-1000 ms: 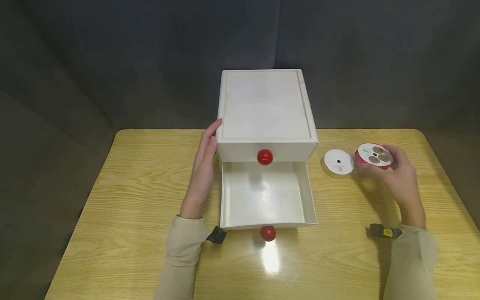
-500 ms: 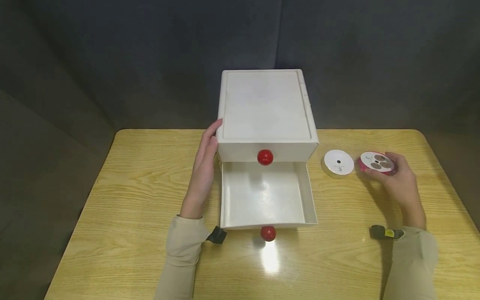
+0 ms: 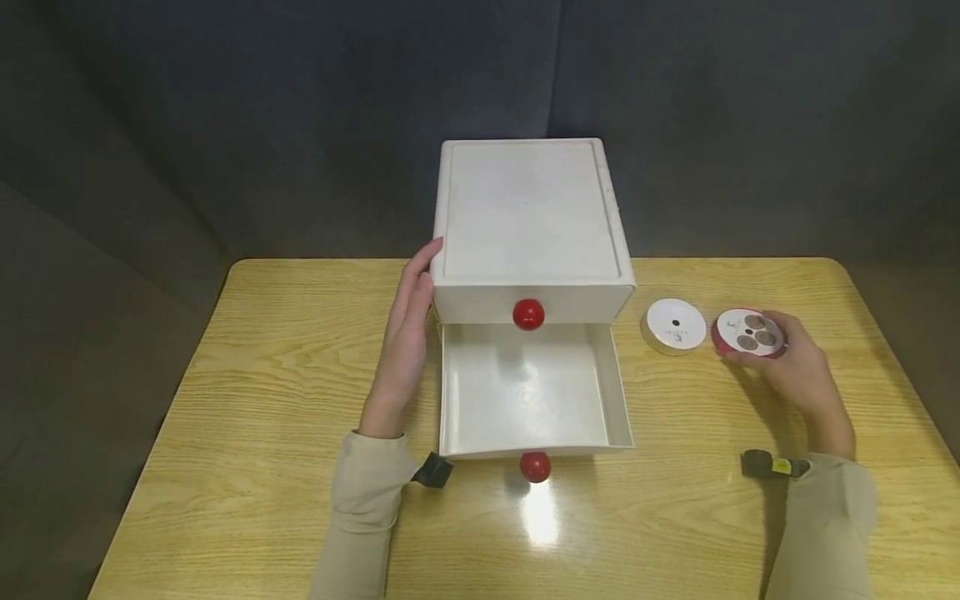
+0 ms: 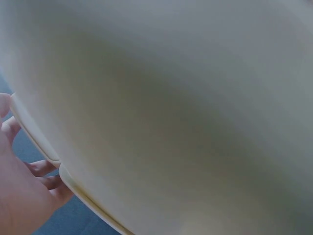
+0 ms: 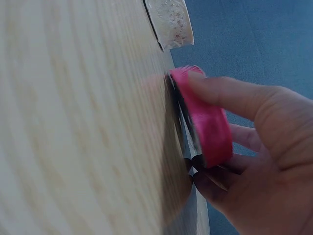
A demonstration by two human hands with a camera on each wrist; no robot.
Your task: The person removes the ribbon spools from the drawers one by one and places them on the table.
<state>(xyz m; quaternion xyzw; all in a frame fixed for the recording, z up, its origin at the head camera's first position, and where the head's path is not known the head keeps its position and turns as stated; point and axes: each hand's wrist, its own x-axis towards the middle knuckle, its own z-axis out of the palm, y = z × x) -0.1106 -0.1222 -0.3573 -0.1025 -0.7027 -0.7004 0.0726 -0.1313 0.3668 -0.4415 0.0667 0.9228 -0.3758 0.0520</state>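
A white drawer unit (image 3: 531, 212) stands at the back middle, its lower drawer (image 3: 527, 392) pulled out and its upper one closed. My left hand (image 3: 406, 333) rests against the unit's left side with fairly straight fingers; the left wrist view shows fingers (image 4: 41, 168) at its edge. On the right, my right hand (image 3: 802, 362) holds a spool of pink ribbon (image 5: 208, 122) between thumb and fingers. Slightly tilted, the spool is low over the table, and I cannot tell whether its edge touches. Just left of it lies a second, pale ribbon spool (image 3: 677, 326).
Both drawers carry a round red knob, the upper knob (image 3: 528, 314) and the lower knob (image 3: 536, 467). Everything stands on a wooden table (image 3: 262, 400). A dark curtain (image 3: 337, 125) hangs behind the table's back edge.
My right hand has lowered the pink ribbon spool towards the table, shifting it right and then slightly back left. The left hand and the drawer unit have stayed in place.
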